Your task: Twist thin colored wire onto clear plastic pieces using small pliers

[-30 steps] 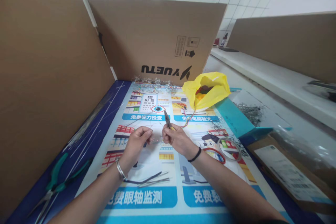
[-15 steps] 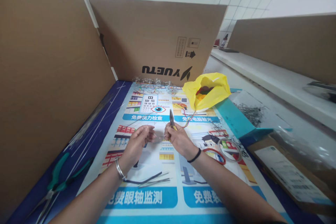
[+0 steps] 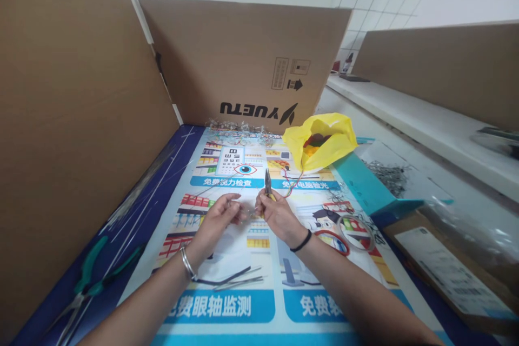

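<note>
My right hand (image 3: 279, 217) is closed round small pliers (image 3: 268, 181) with yellow handles, whose dark jaws point away from me. To its left, my left hand (image 3: 221, 216) pinches a thin, pale bent wire (image 3: 248, 212). The wire spans the small gap between both hands, and its right end lies by my right fingertips. Whether my right fingers also grip it I cannot tell. On the printed mat below, several straight cut wires (image 3: 239, 282) lie near my left wrist.
Green-handled pliers (image 3: 95, 287) and a bundle of thin wires (image 3: 138, 194) lie at left. A yellow bag (image 3: 324, 159), a red ring roll (image 3: 338, 248), a clear tape roll (image 3: 367, 240) and a cardboard box (image 3: 450, 265) are on the right. Wire tangles (image 3: 237, 131) sit by the cardboard wall (image 3: 243, 54).
My left fingers have shifted and straightened a little around the wire. The pliers in my right hand have moved slightly to the right.
</note>
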Available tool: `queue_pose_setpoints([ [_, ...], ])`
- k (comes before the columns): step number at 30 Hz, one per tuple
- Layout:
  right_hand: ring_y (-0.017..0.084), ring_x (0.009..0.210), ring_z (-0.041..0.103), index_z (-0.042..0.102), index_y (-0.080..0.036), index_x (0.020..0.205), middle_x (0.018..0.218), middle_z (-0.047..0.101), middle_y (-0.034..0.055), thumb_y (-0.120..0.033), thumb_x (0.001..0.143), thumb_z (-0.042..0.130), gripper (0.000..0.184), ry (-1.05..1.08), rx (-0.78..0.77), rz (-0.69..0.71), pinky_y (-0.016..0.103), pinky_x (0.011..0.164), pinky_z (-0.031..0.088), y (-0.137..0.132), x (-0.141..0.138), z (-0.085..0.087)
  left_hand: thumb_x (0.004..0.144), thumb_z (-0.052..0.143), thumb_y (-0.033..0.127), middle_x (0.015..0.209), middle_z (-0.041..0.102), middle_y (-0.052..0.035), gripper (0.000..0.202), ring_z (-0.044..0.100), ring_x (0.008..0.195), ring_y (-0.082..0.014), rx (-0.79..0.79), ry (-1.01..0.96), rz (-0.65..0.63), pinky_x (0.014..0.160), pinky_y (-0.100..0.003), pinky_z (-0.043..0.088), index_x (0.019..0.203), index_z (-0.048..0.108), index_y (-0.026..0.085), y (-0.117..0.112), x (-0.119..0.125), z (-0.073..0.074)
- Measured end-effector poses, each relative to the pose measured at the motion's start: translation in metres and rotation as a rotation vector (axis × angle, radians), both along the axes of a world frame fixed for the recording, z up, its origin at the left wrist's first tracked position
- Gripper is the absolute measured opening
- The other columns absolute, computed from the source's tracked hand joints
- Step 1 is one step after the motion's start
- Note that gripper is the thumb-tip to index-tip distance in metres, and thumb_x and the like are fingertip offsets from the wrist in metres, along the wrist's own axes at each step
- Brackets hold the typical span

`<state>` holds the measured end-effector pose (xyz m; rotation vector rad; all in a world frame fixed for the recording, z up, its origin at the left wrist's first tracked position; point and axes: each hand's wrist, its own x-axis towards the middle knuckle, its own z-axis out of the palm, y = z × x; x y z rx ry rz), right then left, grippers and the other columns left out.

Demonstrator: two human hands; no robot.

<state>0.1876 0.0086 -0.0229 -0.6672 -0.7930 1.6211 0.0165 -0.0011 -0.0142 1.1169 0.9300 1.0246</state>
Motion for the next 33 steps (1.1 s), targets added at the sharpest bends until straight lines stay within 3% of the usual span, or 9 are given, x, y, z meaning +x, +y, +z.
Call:
queue_pose_setpoints([
  [9, 0.008, 0.058, 0.049, 0.054, -0.019, 0.083, 0.068, 0.051, -0.0039, -0.027, 0.074, 0.068, 0.018, -0.058, 0.002, 0.028, 0.022, 0.057, 0.039, -0.002, 0.001, 0.002, 0.082, 0.051, 0.048, 0.081, 0.063, -0.0042, 0.034, 0.064, 0.069, -0.017, -0.046, -0.01, 0.062, 0.061, -0.026, 0.045, 0.094, 0.06, 0.017, 0.0, -0.004, 0.003],
  [17, 0.008, 0.053, 0.048, 0.052, -0.018, 0.081, 0.065, 0.051, -0.004, -0.031, 0.073, 0.067, 0.021, -0.163, -0.008, 0.095, 0.023, 0.056, 0.04, -0.007, -0.003, 0.005, 0.078, 0.058, 0.045, 0.085, 0.065, -0.0058, 0.035, 0.06, 0.069, -0.0139, -0.018, 0.001, 0.091, 0.057, -0.023, 0.045, 0.1, 0.06, 0.018, 0.0, -0.006, 0.011],
  [21, 0.009, 0.052, 0.047, 0.052, -0.018, 0.081, 0.061, 0.049, -0.0047, -0.033, 0.074, 0.065, 0.021, -0.282, 0.017, 0.132, 0.023, 0.053, 0.038, -0.011, -0.009, 0.005, 0.078, 0.057, 0.045, 0.073, 0.062, -0.0027, 0.031, 0.056, 0.057, -0.011, -0.008, 0.057, 0.1, 0.049, -0.02, 0.041, 0.086, 0.062, 0.016, 0.002, -0.006, 0.011],
  [24, 0.009, 0.053, 0.046, 0.052, -0.017, 0.081, 0.064, 0.051, -0.0034, -0.04, 0.078, 0.059, 0.024, -0.501, 0.064, 0.108, 0.023, 0.053, 0.037, -0.008, -0.006, 0.006, 0.078, 0.057, 0.045, 0.066, 0.06, -0.0009, 0.03, 0.053, 0.051, -0.0094, 0.023, 0.079, 0.157, 0.047, -0.02, 0.041, 0.082, 0.061, 0.015, 0.008, -0.014, 0.018],
  [29, 0.011, 0.059, 0.047, 0.052, -0.017, 0.07, 0.063, 0.051, -0.0015, -0.049, 0.086, 0.044, 0.036, -1.187, 0.313, 0.167, 0.022, 0.053, 0.033, -0.003, 0.008, 0.022, 0.075, 0.062, 0.043, 0.063, 0.059, 0.0012, 0.028, 0.052, 0.049, -0.0088, 0.096, -0.006, 0.421, 0.047, -0.02, 0.043, 0.079, 0.059, 0.016, 0.026, -0.044, 0.032],
  [33, 0.015, 0.07, 0.054, 0.057, -0.017, 0.081, 0.077, 0.06, 0.0041, -0.046, 0.088, 0.043, 0.033, -1.658, 0.471, 0.236, 0.024, 0.059, 0.032, -0.005, 0.009, 0.037, 0.073, 0.064, 0.04, 0.061, 0.057, 0.0017, 0.026, 0.052, 0.048, -0.0078, 0.097, -0.074, 0.537, 0.046, -0.019, 0.043, 0.08, 0.06, 0.015, 0.039, -0.063, 0.033],
])
